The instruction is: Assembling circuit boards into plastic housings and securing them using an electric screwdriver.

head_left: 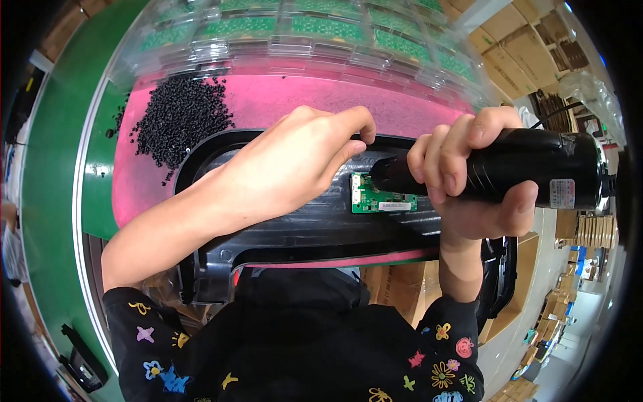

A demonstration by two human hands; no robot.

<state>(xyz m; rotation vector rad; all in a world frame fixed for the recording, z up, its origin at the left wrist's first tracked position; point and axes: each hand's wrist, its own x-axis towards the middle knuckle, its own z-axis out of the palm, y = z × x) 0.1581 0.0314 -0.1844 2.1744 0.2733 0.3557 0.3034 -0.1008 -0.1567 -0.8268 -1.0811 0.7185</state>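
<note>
Right now, your right hand (453, 161) is wrapped around a black electric screwdriver (529, 161), its fingers curled over the barrel and its nose pointing left at the upper edge of a green circuit board (375, 198). That board lies within the black plastic housing (295, 234), right of its middle, with white connectors at its left end and a pale label strip along its lower edge. Your left hand (298, 151) arches above the housing, thumb and forefinger bent toward each other near the far rim; whether they pinch anything small, I can't tell. As for progress, the board looks set in place, and the work seems to be at the fastening stage. The driver's nose hides the spot beneath it, so I can't say whether the bit touches a screw, or how many screws are in and how many are left. You have plenty of loose, small black pieces, probably screws (181, 114), heaped on the pink mat (402, 100) to the left, and more green boards (328, 28) sit in clear plastic trays (295, 47) beyond the housing, so further units may well remain.
</note>
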